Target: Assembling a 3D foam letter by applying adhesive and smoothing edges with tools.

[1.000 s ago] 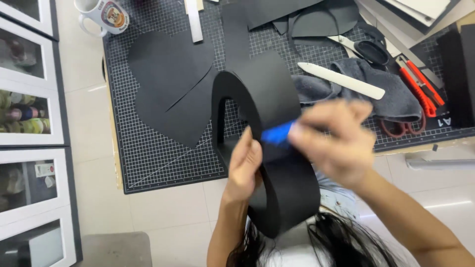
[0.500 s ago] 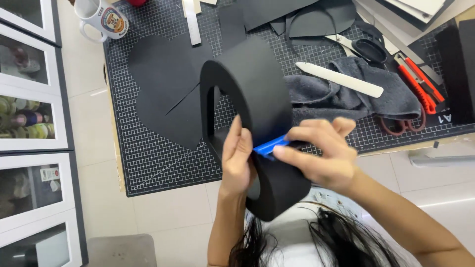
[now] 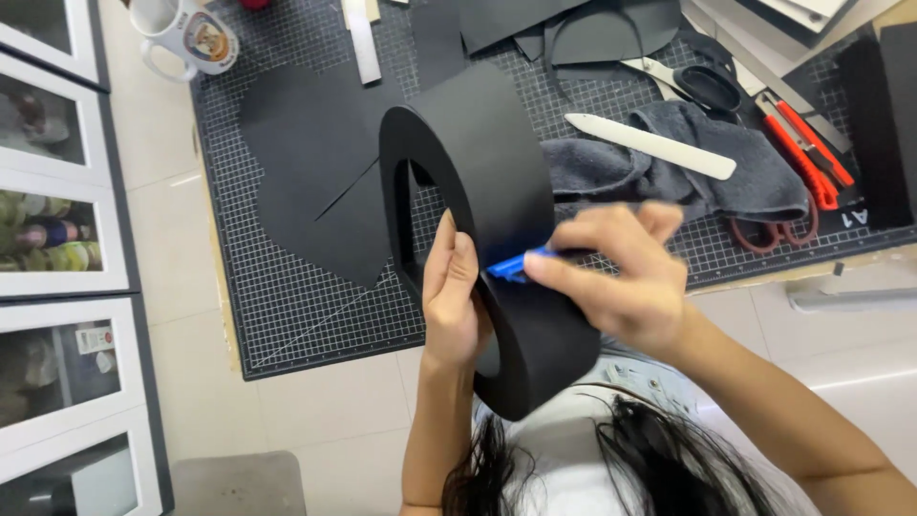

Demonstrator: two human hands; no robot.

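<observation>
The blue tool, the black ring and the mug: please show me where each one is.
blue tool [image 3: 511, 267], head view, its blue tip showing.
black ring [image 3: 497, 153], head view, its broad outer wall.
mug [image 3: 191, 33], head view, its white side.

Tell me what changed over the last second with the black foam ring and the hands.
The wide black foam ring tipped further up the picture, toward the mat, so its opening faces left. The left hand shifted along the near rim. The right hand kept pressing the small blue tool against the band. The grid cutting mat, white mug, grey cloth and scissors stayed put.
</observation>
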